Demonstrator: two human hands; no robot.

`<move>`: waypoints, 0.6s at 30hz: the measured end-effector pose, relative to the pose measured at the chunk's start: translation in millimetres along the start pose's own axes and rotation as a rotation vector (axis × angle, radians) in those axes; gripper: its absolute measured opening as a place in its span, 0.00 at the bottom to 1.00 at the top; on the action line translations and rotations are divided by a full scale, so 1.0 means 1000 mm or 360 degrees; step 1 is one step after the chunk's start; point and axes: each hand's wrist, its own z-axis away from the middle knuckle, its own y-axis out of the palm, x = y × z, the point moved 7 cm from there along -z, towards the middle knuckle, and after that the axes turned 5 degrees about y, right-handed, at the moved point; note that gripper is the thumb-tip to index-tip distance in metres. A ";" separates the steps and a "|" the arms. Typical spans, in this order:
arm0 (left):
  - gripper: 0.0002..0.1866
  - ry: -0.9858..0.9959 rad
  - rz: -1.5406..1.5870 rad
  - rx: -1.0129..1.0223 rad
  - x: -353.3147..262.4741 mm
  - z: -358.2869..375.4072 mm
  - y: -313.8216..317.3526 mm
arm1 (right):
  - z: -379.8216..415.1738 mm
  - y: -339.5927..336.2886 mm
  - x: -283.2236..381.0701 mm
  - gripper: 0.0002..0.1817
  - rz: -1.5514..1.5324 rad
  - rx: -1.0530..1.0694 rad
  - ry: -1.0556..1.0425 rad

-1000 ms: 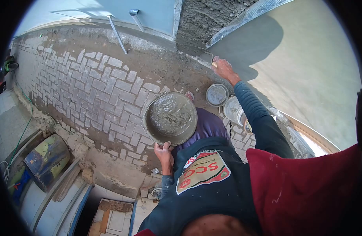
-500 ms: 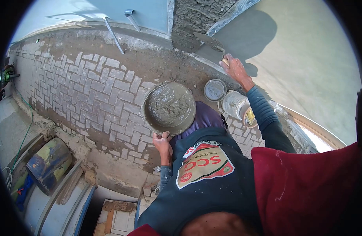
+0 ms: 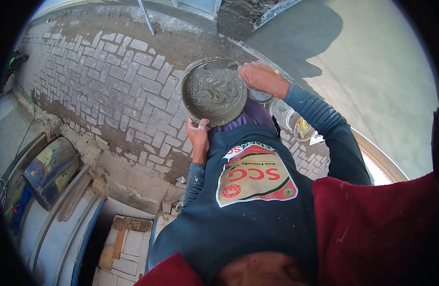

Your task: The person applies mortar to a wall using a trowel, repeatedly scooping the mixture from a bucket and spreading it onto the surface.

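A round bucket point(image 3: 183, 102) of wet grey mortar point(image 3: 212, 90) is at the upper middle of the head view, against my thigh. My left hand point(image 3: 198, 136) grips its near rim, thumb and fingers closed on the edge. My right hand point(image 3: 262, 77) is closed round the handle of a trowel at the bucket's right rim. The trowel's blade point(image 3: 222, 65) reaches over the far part of the mortar, and its handle is mostly hidden by my fingers.
Right of my leg stand a small pail point(image 3: 261, 96) and a white bucket point(image 3: 280, 110), with a yellow item in a container point(image 3: 303, 129). A smooth wall point(image 3: 372, 71) rises at right. A stained barrel point(image 3: 51, 172) lies lower left, beside brick paving point(image 3: 119, 86).
My right hand has moved from the wall's edge down and left to the bucket, bringing the trowel over the mortar. My left hand still holds the rim. The view has shifted.
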 end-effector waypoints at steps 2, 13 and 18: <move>0.14 0.0053 0.0029 0.0077 0.000 0.000 0.003 | 0.005 0.042 0.015 0.10 -0.0127 0.0117 -0.0119; 0.15 0.0007 0.0206 0.0010 0.010 0.008 -0.002 | 0.052 0.035 0.002 0.17 -0.0809 0.0437 0.0332; 0.15 0.0037 0.0220 0.0026 0.010 0.001 0.002 | 0.056 0.012 0.007 0.20 -0.1344 0.0689 0.0474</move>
